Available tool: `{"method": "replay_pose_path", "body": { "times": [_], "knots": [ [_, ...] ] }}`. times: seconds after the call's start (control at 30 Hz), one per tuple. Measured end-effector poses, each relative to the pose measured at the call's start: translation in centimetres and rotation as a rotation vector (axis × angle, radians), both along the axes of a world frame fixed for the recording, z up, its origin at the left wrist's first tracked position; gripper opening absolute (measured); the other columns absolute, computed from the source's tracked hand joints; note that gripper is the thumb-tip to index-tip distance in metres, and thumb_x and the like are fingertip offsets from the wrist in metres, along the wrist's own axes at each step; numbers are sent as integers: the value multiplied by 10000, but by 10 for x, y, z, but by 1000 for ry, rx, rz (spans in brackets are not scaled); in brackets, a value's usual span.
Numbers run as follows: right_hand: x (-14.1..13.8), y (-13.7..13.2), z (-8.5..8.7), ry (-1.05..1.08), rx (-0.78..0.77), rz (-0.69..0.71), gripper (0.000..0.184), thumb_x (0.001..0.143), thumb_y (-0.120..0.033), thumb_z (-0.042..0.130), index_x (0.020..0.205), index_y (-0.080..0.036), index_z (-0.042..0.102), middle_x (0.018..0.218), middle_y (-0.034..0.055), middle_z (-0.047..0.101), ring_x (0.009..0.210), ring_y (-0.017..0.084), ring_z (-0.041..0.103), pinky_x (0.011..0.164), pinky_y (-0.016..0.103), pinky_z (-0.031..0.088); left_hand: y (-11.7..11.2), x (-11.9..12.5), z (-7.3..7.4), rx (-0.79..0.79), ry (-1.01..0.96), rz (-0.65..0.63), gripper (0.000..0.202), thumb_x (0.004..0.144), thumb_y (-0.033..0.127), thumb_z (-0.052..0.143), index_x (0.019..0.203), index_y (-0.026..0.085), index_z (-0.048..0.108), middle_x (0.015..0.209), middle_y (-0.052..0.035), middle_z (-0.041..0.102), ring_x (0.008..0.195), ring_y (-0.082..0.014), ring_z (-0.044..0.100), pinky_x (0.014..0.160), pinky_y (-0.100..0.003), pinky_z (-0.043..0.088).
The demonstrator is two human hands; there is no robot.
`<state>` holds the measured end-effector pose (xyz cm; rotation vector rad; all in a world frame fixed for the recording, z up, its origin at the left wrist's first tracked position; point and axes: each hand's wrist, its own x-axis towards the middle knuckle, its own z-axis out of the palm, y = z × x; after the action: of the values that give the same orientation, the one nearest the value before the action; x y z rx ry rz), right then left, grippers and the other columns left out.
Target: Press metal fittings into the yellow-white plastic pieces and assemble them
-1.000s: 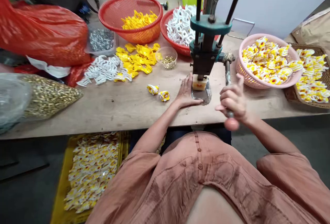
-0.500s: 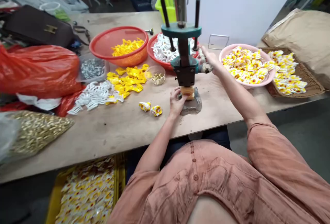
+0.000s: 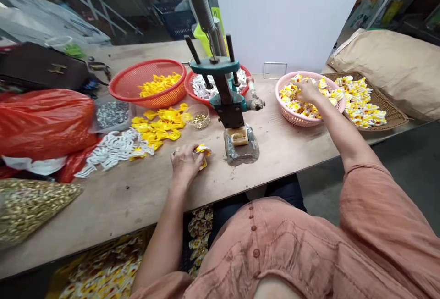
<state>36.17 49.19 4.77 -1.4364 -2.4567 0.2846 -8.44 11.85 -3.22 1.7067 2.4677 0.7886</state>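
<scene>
Reaching into the pink basket (image 3: 299, 120), the right hand (image 3: 307, 90) is half lost among the small yellow-and-white plastic pieces (image 3: 311, 111) heaped there; its fingertips are hidden, so whether they are apart or closed on one cannot be told. The left hand (image 3: 185, 163), bent at the knuckles just left of the hand press (image 3: 227, 102), has its fingers closed on a yellow-and-white twist (image 3: 202, 150) above the tabletop; the hand covers part of it, and whether a second twist is caught there is hard to make out. The press column runs out of the top of the view, and its body blocks part of the red basket of white parts (image 3: 200, 87) behind. Cut off at the left edge are the red plastic bag (image 3: 41, 124) and a clear bag of brass-coloured bits (image 3: 30, 207). Below, the left forearm and the table edge hide much of the heap under the table (image 3: 103, 271).

Half a second ago the right hand was up at the lever (image 3: 252, 89) and the left at the cream block (image 3: 239, 139); now both are clear of the press, and the block's hollow shows. The two twists then lay untouched on the table, where the left hand now is. The view has also tilted up, showing more of the brown sack (image 3: 395, 69).
</scene>
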Motion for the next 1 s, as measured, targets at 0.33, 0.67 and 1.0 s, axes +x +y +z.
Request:
{"method": "replay_pose_path", "body": {
  "times": [0.33,0.67,1.0],
  "knots": [
    [-40,-13,13,346,11,-214,406,901,-217,585,1238,-122,791,1235,200,796,1233,369,712,1193,611,514,-5,12,33,153,-40,-9,381,905,544,701,1142,256,782,1189,-125,781,1184,-383,679,1138,-593,519],
    [-75,-237,-12,1211,-996,98,375,753,-488,920,1037,-274,801,1065,43,817,905,219,788,793,388,701,-2,168,37,349,-494,-441,679,943,604,791,1553,342,646,1564,-99,648,1428,-352,660,1208,-520,593],
    [-138,-269,-114,910,4,268,325,1027,-445,684,1290,-314,823,1062,81,742,1032,253,662,995,479,584,27,140,-37,452,-955,-221,655,853,565,895,1370,180,780,1251,-130,798,989,-222,790,920,-362,683]
  ]
}}
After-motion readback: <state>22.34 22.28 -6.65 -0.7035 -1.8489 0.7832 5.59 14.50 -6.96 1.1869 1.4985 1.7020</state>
